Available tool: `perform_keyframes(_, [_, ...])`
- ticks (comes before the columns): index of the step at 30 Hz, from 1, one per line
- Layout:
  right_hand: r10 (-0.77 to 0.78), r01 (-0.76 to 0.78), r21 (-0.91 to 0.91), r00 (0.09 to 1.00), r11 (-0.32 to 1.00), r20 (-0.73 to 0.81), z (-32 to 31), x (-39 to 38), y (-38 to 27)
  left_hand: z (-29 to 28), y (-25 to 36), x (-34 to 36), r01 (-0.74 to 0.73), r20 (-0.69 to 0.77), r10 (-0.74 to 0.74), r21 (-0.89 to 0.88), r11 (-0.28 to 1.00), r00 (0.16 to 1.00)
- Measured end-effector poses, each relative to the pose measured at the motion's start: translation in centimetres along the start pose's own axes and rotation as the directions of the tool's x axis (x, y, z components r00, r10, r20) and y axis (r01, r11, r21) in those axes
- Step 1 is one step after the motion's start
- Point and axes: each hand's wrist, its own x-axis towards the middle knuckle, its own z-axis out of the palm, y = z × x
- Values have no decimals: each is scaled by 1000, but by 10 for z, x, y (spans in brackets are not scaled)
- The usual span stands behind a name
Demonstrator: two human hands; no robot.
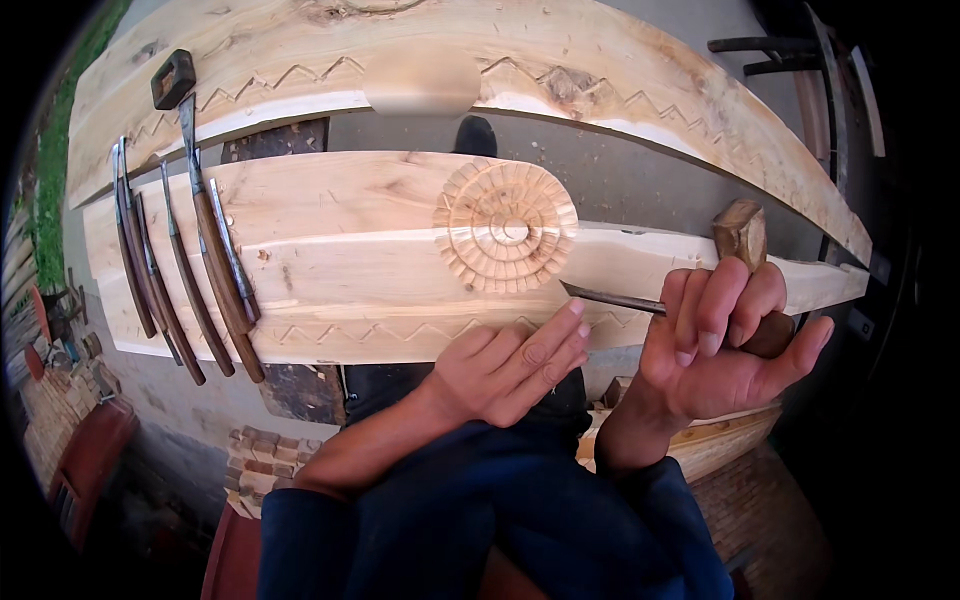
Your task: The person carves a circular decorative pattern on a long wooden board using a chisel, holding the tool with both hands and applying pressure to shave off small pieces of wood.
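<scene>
A pale wooden board [340,200] lies across in front of me, with a round carved rosette [505,228] of concentric notched rings right of its middle. My left hand [515,368] is over the near edge, below the rosette, fingers stretched out and holding nothing. My right hand [715,335] is palm up, its fingers curled round a chisel [615,300]. The thin steel points left, its tip just below the rosette near my left fingertips; its grip is mostly hidden. A brown wooden block [740,235] shows just beyond the right fingers; whether they hold it, I cannot tell.
Several wood-handled carving chisels [205,270] lie side by side on the board's left end. A dark angular block [173,80] rests on a second, longer board [270,55] with a zigzag groove, farther away. Small wood blocks [262,462] are stacked at lower left.
</scene>
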Motion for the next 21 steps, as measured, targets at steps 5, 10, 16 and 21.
perform_keyframes(5, [16,-16,-33,1000,999,5,-4,5,9,5,2,3,44,32,-45,52,998,998])
perform_keyframes(10, [48,-48,-6,998,999,26,-8,9,13,5,2,4,63,41,-66,75,995,997])
perform_keyframes(16, [49,-48,-15,998,999,25,-9,11,13,6,2,4,65,43,-68,71,995,997])
perform_keyframes(21, [59,-59,2,998,998,27,-8,14,15,6,1,4,66,49,-70,72,995,996])
